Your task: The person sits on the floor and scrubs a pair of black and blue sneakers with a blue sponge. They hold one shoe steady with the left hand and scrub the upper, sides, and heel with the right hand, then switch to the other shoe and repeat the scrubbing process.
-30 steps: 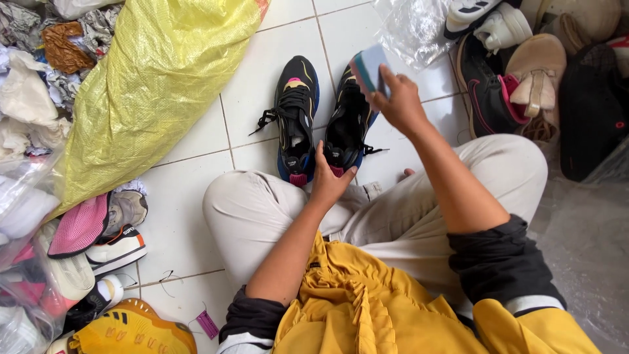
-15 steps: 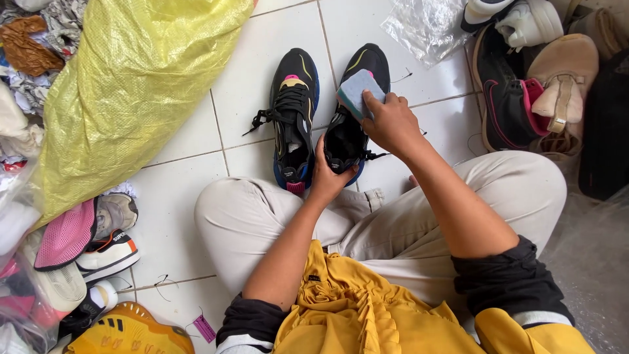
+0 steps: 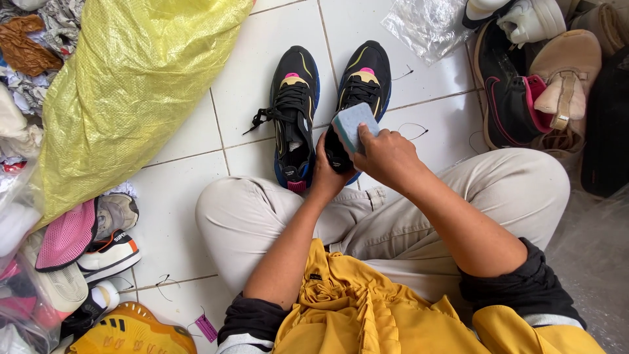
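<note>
Two black sneakers with blue soles and pink accents lie side by side on the white tiled floor in front of my crossed legs. My left hand (image 3: pixel 325 176) grips the heel of the right-hand sneaker (image 3: pixel 362 82). My right hand (image 3: pixel 388 156) holds a pale blue sponge (image 3: pixel 352 124) with a pink edge and presses it against that sneaker's rear part. The left-hand sneaker (image 3: pixel 293 115) lies untouched, its laces loose.
A large yellow woven sack (image 3: pixel 131 92) fills the upper left. Crumpled paper and more shoes pile at the left edge, with a yellow shoe (image 3: pixel 131 331) at the bottom. A heap of mixed shoes (image 3: pixel 537 85) and a clear plastic bag (image 3: pixel 426 26) sit at the upper right.
My right hand has drawn the sponge from above the sneaker's toe back along it to the heel end. My left hand has stayed on the heel.
</note>
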